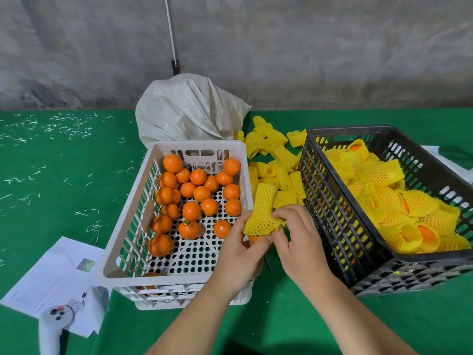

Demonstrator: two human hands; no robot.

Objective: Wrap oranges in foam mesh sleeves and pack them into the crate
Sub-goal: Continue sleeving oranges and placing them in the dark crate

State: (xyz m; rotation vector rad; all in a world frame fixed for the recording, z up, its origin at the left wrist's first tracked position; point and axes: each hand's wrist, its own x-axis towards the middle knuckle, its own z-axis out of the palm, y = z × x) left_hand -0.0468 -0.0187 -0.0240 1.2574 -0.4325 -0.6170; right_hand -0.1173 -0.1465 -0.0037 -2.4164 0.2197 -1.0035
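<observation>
We are pinching the sleeve (262, 221) mouth with both hands (239, 248) (298, 239); the orange (256, 238) is sitting just below, sleeve axis upright.

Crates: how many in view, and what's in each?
2. The white crate, left of the hands, holds bare oranges. The black crate, on the right, holds wrapped oranges. None seem hidden.

One head-worn view looks forward and down, close over the table (281, 316). The wall (307, 47) fills the top. No second view exists.
</observation>
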